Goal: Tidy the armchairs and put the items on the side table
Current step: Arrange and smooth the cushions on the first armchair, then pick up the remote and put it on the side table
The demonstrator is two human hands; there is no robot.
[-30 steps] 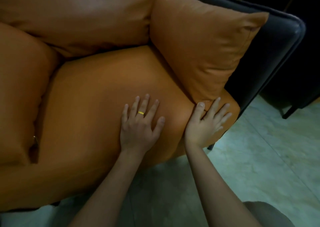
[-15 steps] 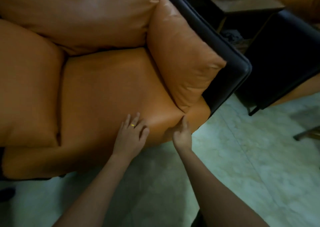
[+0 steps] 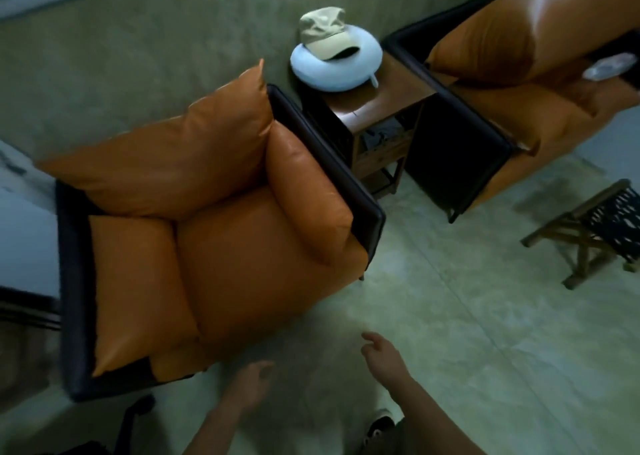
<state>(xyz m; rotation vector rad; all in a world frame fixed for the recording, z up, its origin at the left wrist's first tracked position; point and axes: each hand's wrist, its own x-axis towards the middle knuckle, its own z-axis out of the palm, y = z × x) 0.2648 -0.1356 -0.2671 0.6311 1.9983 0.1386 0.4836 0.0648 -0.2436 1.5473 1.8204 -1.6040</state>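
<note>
Now that both hands have left the seat they smoothed a sec ago, L hand and R hand hang loose-fingered, empty, over floor; near armchair looks done. Cap, pillow on side table; pale items on far armchair prob. next.

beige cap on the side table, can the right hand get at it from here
Probably not yet. The right hand hangs empty over the floor, with the near armchair between it and the cap on the blue cushion. Nothing covers the cap; a step closer should do.
</note>
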